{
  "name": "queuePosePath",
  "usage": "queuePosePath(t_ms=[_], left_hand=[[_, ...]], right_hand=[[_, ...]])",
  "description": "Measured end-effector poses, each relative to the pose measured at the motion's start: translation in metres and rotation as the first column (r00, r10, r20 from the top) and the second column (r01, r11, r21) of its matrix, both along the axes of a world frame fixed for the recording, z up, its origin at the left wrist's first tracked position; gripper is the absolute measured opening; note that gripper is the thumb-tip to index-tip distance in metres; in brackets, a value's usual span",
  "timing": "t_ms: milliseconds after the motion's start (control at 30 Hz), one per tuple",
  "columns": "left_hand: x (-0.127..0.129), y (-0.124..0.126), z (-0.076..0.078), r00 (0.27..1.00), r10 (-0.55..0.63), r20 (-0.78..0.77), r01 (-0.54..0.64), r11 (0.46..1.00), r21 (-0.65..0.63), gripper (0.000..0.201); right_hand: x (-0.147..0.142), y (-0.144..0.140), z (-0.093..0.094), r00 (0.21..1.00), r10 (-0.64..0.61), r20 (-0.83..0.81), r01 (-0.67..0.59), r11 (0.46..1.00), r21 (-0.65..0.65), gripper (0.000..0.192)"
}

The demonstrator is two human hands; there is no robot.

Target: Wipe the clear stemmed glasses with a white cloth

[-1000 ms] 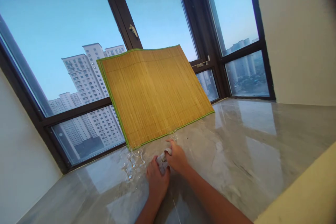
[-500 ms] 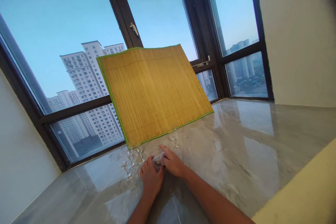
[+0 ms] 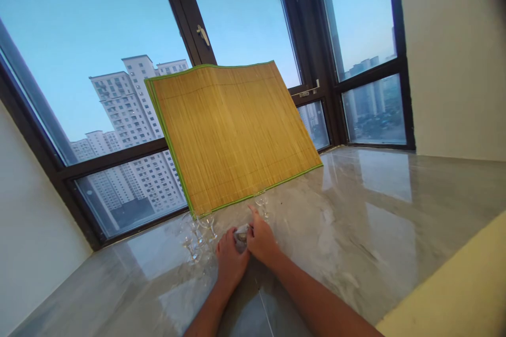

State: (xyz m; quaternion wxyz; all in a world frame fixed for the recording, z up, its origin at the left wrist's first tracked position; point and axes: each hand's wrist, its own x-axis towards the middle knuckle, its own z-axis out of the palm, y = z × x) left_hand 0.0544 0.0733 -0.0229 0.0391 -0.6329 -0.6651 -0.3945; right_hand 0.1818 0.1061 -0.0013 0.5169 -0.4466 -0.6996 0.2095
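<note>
Dark-brown window framing [image 3: 114, 160] is seen at the far left, with pale towers [image 3: 128, 100] visible beyond. Clear stemmed glasses [image 3: 196, 233] are clustered on the grey marbled surface [image 3: 336, 216]. Just right of them, a small whitish object [image 3: 241, 234], its shape largely hidden, is held by the curled fingers of the left hand [image 3: 231, 257]. Behind, a green-edged slatted mat [image 3: 237, 137] is propped aslant. The object's right side is pinched by the right hand [image 3: 263, 239], forefinger extended near a lone glass [image 3: 262, 202]. Farther right, a yellow surface [image 3: 462, 279] is seen.
</note>
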Motion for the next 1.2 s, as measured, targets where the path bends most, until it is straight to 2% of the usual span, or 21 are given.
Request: queuePosePath(t_ms=[200,333,500,633,767,967,1100,1200], left_hand=[[-0.002,0.003,-0.001,0.996,0.058,0.073,-0.062,0.997,0.054,0.051],[-0.001,0.003,-0.002,0.993,0.085,0.078,-0.092,0.99,0.103,0.051],[0.001,0.003,-0.003,0.996,0.067,0.051,-0.072,0.993,0.097,0.052],[-0.001,0.003,-0.005,0.996,0.08,0.043,-0.082,0.994,0.068,0.053],[-0.003,0.003,-0.006,0.997,0.077,0.017,-0.078,0.997,0.031,0.05],[-0.007,0.004,-0.004,0.997,0.055,0.055,-0.056,0.998,0.011,0.051],[-0.009,0.005,-0.003,0.998,0.017,0.056,-0.018,1.0,0.018,0.047],[-0.006,0.004,-0.001,0.996,-0.009,0.094,0.005,0.999,0.041,0.044]], right_hand=[[-0.004,0.004,-0.002,0.987,0.049,-0.151,-0.036,0.995,0.093,0.078],[-0.002,0.012,-0.004,0.975,-0.01,-0.222,0.016,0.999,0.028,0.085],[0.001,0.013,-0.002,0.986,-0.021,-0.165,0.004,0.995,-0.104,0.064],[0.001,0.006,0.002,0.986,0.046,-0.161,-0.058,0.996,-0.066,0.056],[-0.002,0.0,0.002,0.985,0.124,-0.117,-0.13,0.991,-0.043,0.058],[0.0,0.0,-0.002,0.962,0.267,-0.063,-0.272,0.956,-0.11,0.074],[0.006,0.003,0.0,0.966,0.244,0.082,-0.235,0.965,-0.115,0.072],[0.01,0.004,0.003,0.97,0.217,0.107,-0.204,0.972,-0.115,0.066]])
